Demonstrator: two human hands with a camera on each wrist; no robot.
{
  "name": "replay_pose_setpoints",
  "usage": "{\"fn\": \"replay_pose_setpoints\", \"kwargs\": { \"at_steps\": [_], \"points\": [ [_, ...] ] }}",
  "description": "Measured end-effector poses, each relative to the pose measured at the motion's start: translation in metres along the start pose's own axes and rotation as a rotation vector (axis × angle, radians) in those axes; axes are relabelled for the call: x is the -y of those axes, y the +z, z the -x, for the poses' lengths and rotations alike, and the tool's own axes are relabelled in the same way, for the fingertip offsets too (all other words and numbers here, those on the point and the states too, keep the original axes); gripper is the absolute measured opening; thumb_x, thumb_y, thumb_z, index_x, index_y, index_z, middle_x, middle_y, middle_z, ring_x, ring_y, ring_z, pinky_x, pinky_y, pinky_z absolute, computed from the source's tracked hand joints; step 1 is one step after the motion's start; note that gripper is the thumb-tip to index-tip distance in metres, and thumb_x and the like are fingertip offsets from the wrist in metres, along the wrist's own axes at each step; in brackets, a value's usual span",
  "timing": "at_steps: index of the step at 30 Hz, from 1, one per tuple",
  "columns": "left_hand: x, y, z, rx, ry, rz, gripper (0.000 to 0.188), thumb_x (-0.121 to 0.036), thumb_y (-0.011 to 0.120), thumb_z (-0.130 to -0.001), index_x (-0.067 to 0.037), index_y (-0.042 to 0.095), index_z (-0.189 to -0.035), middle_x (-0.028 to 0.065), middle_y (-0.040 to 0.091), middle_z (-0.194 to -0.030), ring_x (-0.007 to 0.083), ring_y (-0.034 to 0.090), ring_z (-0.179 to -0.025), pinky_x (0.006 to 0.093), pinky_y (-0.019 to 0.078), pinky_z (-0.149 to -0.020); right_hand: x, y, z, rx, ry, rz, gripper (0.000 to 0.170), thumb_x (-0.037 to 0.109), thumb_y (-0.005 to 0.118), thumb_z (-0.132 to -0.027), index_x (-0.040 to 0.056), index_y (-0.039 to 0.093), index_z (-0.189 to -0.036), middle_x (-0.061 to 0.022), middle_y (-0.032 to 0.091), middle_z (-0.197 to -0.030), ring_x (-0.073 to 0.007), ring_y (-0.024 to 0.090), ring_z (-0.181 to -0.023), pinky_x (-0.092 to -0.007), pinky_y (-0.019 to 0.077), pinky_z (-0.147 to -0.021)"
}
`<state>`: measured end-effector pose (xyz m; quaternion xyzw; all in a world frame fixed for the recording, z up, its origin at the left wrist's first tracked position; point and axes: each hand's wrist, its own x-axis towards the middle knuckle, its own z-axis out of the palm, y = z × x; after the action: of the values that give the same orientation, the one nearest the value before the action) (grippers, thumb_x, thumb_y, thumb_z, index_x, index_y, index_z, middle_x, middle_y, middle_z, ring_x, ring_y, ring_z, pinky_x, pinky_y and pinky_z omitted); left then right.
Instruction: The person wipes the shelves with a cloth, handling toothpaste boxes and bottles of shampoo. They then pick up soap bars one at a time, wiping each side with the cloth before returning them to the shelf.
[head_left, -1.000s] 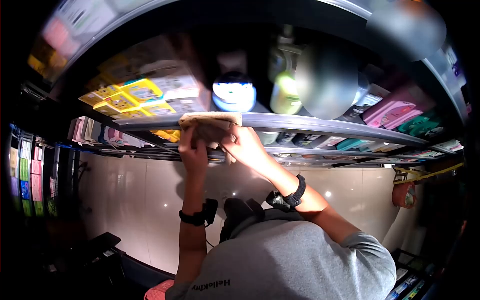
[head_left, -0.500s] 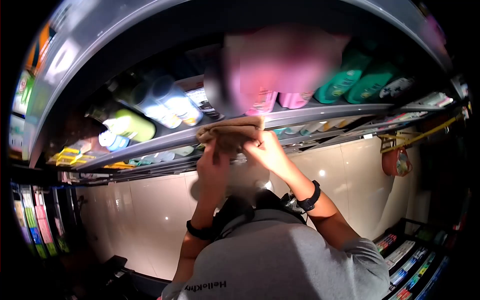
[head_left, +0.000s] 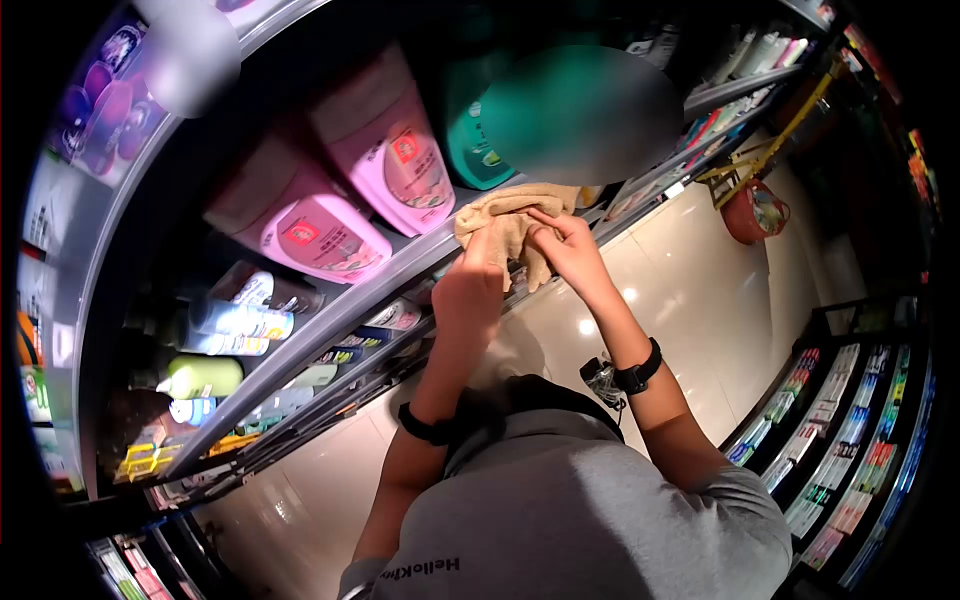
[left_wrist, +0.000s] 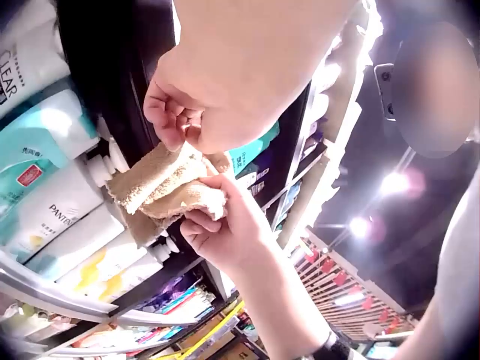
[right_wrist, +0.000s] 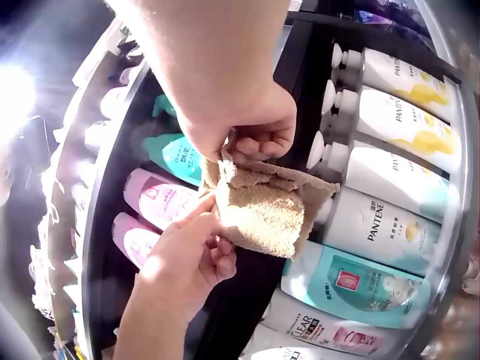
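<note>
Head view put the cloth [head_left: 515,215] at the front lip of the shelf [head_left: 312,345], just beside a pink bottle [head_left: 395,160] and near a green bottle [head_left: 475,150]. Both hands were on it: left hand [head_left: 468,295] gripping one side, right hand [head_left: 572,248] pinching the other. Some fingertips were lost in the folds, so I couldn't see every contact. Couldn't tell either whether the cloth pressed on the lip or just hung in front. Blur beside the green bottle hid whatever stood there; shelf back was too dark to read.

Right wrist view was better on grips: right hand's fingers curled at the cloth's top edge, one digit of the left hand on the cloth, others curled. It also gave readable labels on the PANTENE bottles [right_wrist: 397,161], which head view didn't, plus a teal bottle [right_wrist: 364,289]. Left wrist view alone had the slatted panel [left_wrist: 337,289]; its CLEAR bottle [left_wrist: 30,60] was cut off at left. Only head view had the floor [head_left: 650,290] and red basket [head_left: 745,215].
</note>
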<state>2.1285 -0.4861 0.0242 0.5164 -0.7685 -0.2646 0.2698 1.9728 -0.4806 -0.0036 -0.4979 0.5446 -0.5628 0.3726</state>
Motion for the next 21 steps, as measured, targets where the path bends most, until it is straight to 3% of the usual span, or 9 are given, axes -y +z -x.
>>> {"fn": "replay_pose_setpoints", "kwargs": {
  "at_steps": [3,5,8,12,15,16,17,19,21],
  "points": [
    [0.003,0.000,0.000,-0.049,-0.036,0.009,0.044,-0.014,0.042,-0.076,-0.018,0.048,-0.119,0.0177,0.059,-0.083,0.0343,0.056,-0.070,0.0408,0.0453,-0.063,0.000,0.006,0.004,-0.062,-0.076,0.038,0.031,0.012,0.055,-0.079,-0.0033,0.056,-0.106,-0.0001,0.055,-0.071,-0.0056,0.047,-0.063,-0.0212,0.0393,-0.057],
    [0.015,0.001,0.003,-0.114,0.042,-0.032,0.044,-0.009,0.043,-0.076,-0.016,0.049,-0.119,0.0150,0.046,-0.052,0.0273,0.052,-0.049,0.0356,0.0398,-0.049,0.000,0.011,0.004,-0.038,-0.033,0.036,0.031,0.012,0.056,-0.079,-0.0031,0.057,-0.106,0.0007,0.051,-0.068,-0.0050,0.046,-0.060,-0.0207,0.0377,-0.054],
    [0.009,-0.021,0.011,-0.030,-0.130,0.092,0.036,-0.014,0.044,-0.076,-0.014,0.053,-0.111,0.0162,0.057,-0.069,0.0334,0.055,-0.063,0.0402,0.0440,-0.058,-0.001,0.022,0.004,0.015,0.020,-0.030,0.031,0.013,0.056,-0.080,-0.0031,0.057,-0.106,0.0017,0.048,-0.065,-0.0036,0.044,-0.058,-0.0198,0.0357,-0.052],
    [0.032,-0.028,0.027,-0.214,-0.053,0.012,0.031,-0.011,0.049,-0.075,-0.011,0.056,-0.105,0.0149,0.054,-0.060,0.0305,0.054,-0.057,0.0372,0.0428,-0.054,0.007,0.038,0.005,0.148,-0.021,-0.054,0.030,0.013,0.057,-0.080,-0.0034,0.058,-0.105,0.0027,0.046,-0.066,-0.0027,0.042,-0.058,-0.0194,0.0348,-0.051],
    [0.046,-0.039,0.038,-0.202,-0.182,0.159,0.031,-0.010,0.051,-0.074,-0.011,0.057,-0.105,0.0151,0.053,-0.059,0.0295,0.053,-0.054,0.0351,0.0426,-0.052,0.007,0.058,0.007,0.216,-0.092,-0.096,0.028,0.011,0.055,-0.081,-0.0038,0.057,-0.105,0.0031,0.048,-0.067,-0.0028,0.042,-0.058,-0.0188,0.0359,-0.053],
    [0.049,-0.044,0.043,-0.210,-0.204,0.187,0.033,-0.008,0.050,-0.075,-0.010,0.056,-0.108,0.0110,0.054,-0.059,0.0204,0.053,-0.050,0.0297,0.0421,-0.050,0.007,0.064,0.008,0.230,-0.116,-0.100,0.026,0.011,0.054,-0.082,-0.0041,0.058,-0.103,0.0040,0.047,-0.064,-0.0029,0.042,-0.058,-0.0190,0.0359,-0.053],
    [0.055,-0.047,0.046,-0.233,-0.206,0.174,0.033,-0.008,0.050,-0.075,-0.010,0.056,-0.108,0.0110,0.054,-0.059,0.0204,0.053,-0.050,0.0297,0.0421,-0.050,0.006,0.069,0.009,0.243,-0.145,-0.103,0.024,0.010,0.053,-0.082,-0.0043,0.058,-0.101,0.0049,0.046,-0.062,-0.0030,0.041,-0.057,-0.0191,0.0359,-0.053],
    [0.062,-0.052,0.051,-0.222,-0.256,0.528,0.036,-0.005,0.048,-0.075,-0.008,0.055,-0.110,0.0047,0.055,-0.061,0.0096,0.049,-0.052,0.0247,0.0403,-0.049,0.004,0.082,0.014,0.254,-0.102,-0.134,0.018,0.011,0.054,-0.083,-0.0012,0.060,-0.093,0.0031,0.047,-0.056,-0.0065,0.043,-0.050,-0.0224,0.0358,-0.048],
    [0.061,-0.057,0.058,-0.226,-0.310,0.578,0.037,-0.003,0.047,-0.074,-0.006,0.055,-0.110,0.0003,0.052,-0.062,0.0039,0.046,-0.055,0.0211,0.0393,-0.051,0.002,0.083,0.020,0.178,-0.399,0.408,0.016,0.009,0.055,-0.081,0.0042,0.062,-0.094,-0.0072,0.052,-0.055,-0.0182,0.047,-0.045,-0.0284,0.0384,-0.048]
  ]
}}
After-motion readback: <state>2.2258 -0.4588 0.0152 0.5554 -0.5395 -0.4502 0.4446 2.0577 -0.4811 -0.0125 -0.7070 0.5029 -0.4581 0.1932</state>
